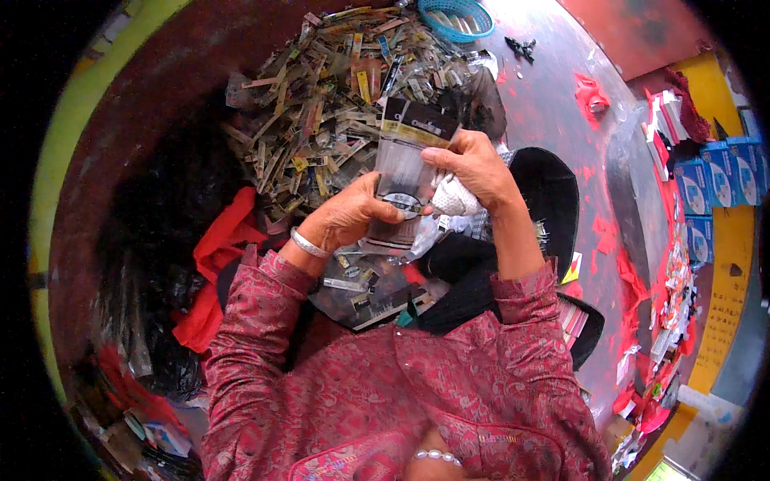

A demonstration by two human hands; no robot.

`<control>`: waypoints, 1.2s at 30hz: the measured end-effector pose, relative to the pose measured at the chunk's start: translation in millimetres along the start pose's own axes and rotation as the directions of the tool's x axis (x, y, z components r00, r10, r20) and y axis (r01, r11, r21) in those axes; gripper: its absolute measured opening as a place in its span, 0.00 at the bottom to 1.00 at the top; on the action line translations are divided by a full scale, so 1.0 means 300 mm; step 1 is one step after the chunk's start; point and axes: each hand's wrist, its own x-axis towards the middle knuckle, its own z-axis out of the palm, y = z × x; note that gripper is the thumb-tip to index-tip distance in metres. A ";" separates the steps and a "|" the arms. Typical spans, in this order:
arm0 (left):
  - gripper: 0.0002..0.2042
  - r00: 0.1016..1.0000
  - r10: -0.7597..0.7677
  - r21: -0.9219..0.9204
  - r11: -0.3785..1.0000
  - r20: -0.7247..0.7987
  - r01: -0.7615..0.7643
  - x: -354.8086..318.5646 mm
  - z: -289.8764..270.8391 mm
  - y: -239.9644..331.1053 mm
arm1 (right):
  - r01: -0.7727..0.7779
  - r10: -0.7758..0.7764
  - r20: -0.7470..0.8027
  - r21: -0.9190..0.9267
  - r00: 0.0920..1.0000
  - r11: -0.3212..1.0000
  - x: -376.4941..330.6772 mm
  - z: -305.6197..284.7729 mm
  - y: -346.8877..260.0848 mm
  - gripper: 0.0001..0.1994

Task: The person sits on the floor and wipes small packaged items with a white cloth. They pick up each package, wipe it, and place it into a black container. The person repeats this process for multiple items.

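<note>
A clear plastic packet [403, 160] with a black and gold printed top is held up in front of me, slightly tilted. My left hand [346, 212] grips its lower left side, thumb lying across the front. On the upper right edge, my right hand [480, 170] pinches the packet between thumb and fingers. Bunched under the right hand's fingers is a white dotted cloth [454, 197]; whether it is held or worn on the fingers I cannot tell. Just beyond the packet lies a large heap of small printed clear plastic packets [309, 104].
A blue plastic basket [455, 18] with packets in it stands at the far side. Black plastic bags [156, 240] and red cloth [215, 268] lie to my left. On the right are a black open container [553, 188], red scraps [591, 98] and stacked blue boxes [714, 180].
</note>
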 end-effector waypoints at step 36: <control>0.30 0.990 0.032 0.023 0.999 -0.139 -0.029 -0.015 0.018 -0.008 | -0.002 -0.718 -0.585 -0.776 0.378 0.631 0.081 -0.289 0.059 0.09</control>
